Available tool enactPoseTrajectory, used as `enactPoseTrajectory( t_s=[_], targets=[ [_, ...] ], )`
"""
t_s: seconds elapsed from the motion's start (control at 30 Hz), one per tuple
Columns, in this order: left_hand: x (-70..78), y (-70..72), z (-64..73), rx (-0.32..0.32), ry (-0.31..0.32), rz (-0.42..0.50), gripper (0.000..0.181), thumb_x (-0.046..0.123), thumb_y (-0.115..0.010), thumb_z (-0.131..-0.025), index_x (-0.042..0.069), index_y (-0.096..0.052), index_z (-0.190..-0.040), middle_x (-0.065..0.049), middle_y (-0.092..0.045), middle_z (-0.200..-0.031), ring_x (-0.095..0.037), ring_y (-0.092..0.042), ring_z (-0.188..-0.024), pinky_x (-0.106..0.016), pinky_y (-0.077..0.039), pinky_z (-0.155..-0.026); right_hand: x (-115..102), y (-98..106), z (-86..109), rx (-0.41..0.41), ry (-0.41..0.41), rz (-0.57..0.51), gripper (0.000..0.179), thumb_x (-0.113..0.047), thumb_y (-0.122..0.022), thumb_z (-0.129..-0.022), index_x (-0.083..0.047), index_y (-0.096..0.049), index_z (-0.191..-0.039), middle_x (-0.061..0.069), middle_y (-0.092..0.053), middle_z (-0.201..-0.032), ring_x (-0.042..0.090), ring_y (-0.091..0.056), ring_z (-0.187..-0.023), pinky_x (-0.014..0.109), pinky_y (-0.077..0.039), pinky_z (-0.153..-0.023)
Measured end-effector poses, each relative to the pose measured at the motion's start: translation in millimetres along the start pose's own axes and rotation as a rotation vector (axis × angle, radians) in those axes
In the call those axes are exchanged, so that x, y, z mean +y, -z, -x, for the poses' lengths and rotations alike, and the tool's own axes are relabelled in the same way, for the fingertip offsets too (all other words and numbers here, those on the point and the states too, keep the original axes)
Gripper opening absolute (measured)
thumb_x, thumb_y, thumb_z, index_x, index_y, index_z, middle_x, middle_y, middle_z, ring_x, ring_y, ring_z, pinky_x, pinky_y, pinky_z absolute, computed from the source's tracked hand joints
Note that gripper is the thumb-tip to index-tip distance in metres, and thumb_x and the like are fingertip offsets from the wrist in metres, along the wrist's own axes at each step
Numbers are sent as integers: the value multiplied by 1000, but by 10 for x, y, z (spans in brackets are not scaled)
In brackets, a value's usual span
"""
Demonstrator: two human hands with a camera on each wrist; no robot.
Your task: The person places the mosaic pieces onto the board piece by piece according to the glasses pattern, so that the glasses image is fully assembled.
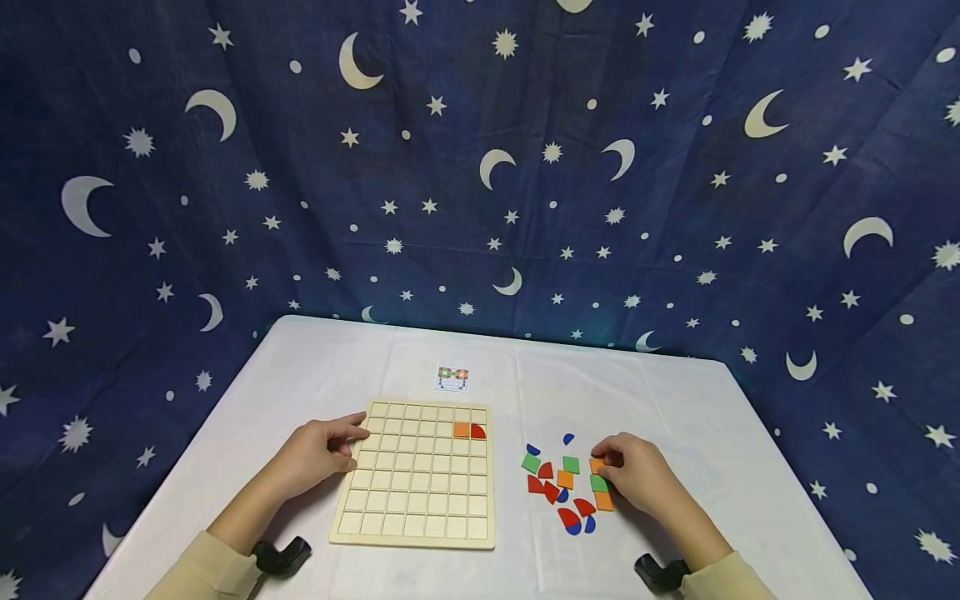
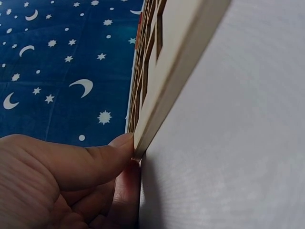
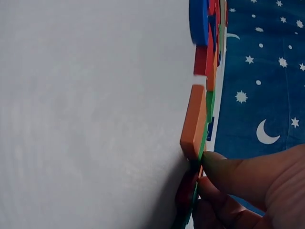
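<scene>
My left hand (image 1: 313,454) rests at the left edge of a pale wooden grid board (image 1: 401,535), with the thumb and fingertips against the rim. In the left wrist view the thumb touches the edge of the board (image 2: 164,90). An orange square (image 1: 462,429) and a red quarter circle (image 1: 477,431) sit side by side in cells near the board's upper right. On the right, my right hand (image 1: 636,472) pinches another orange square (image 1: 596,465) between thumb and finger. Just below it lie a green square (image 1: 598,483) and one more orange square (image 1: 603,501).
Loose pieces lie between board and right hand, among them a green square (image 1: 571,464), an orange square (image 1: 565,479), red quarter circles (image 1: 585,507) and blue half circles (image 1: 568,438). A small printed card (image 1: 452,377) lies behind the board. A starry blue cloth (image 1: 480,208) hangs beyond the white table.
</scene>
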State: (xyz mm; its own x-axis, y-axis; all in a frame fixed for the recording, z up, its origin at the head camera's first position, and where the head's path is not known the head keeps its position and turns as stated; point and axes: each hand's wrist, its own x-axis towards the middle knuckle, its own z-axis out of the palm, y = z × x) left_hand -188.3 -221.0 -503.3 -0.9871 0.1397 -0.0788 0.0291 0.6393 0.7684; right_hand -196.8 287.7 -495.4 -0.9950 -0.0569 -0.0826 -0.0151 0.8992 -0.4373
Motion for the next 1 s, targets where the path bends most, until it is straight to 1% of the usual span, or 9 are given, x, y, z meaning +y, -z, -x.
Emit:
enactPoseTrajectory(
  t_s=[0.17,0.3,0.4,0.57,0.7,0.83,1.0],
  targets=[
    [-3,-2,-2,3,-2,2,47,-3,-85,-80,9,-80,-125,-11,-57,-162,-14,-56,-80,-24,-44,-65,3,14,0,-16,13,19,22,-3,-83,-90,-17,-82,-107,-1,-65,-94,19,-57,-90,47,-59,-95],
    [-6,-4,-3,3,-5,-4,46,-3,-85,-80,9,-80,-125,-11,-57,-162,-14,-56,-80,-24,-44,-66,4,10,-5,-23,31,34,18,-5,-83,-90,-18,-81,-101,-2,-64,-93,18,-57,-89,46,-58,-94],
    [-12,-4,-2,4,-6,-9,47,-3,-85,-80,9,-80,-125,-10,-57,-162,-14,-56,-80,-24,-44,-66,9,0,-12,-26,37,35,17,-4,-83,-90,-19,-78,-97,-2,-62,-92,17,-56,-88,44,-58,-93],
    [-20,-6,1,4,-11,-5,46,-3,-85,-80,9,-80,-125,-11,-57,-162,-13,-56,-80,-23,-44,-66,8,-8,-20,-33,26,33,19,-4,-83,-90,-19,-72,-94,-1,-61,-92,18,-56,-88,45,-58,-92],
    [-27,-7,7,3,-10,-2,46,-3,-85,-81,9,-80,-125,-10,-57,-162,-13,-56,-80,-23,-44,-66,-2,-3,-23,-45,19,13,20,-3,-82,-91,-19,-70,-94,0,-62,-91,19,-56,-88,44,-57,-90],
    [-28,-8,6,2,-12,-5,47,-3,-85,-81,9,-80,-126,-10,-57,-162,-13,-56,-80,-23,-44,-66,-25,9,-21,-45,21,-9,20,0,-79,-93,-18,-71,-93,0,-61,-88,19,-56,-87,39,-56,-86],
    [-23,-7,0,1,-12,-1,46,-2,-85,-80,9,-80,-125,-11,-56,-163,-14,-56,-81,-24,-45,-67,-80,37,-22,-42,21,-44,20,2,-76,-95,-18,-72,-94,0,-62,-88,18,-57,-87,36,-57,-84]
  ],
)
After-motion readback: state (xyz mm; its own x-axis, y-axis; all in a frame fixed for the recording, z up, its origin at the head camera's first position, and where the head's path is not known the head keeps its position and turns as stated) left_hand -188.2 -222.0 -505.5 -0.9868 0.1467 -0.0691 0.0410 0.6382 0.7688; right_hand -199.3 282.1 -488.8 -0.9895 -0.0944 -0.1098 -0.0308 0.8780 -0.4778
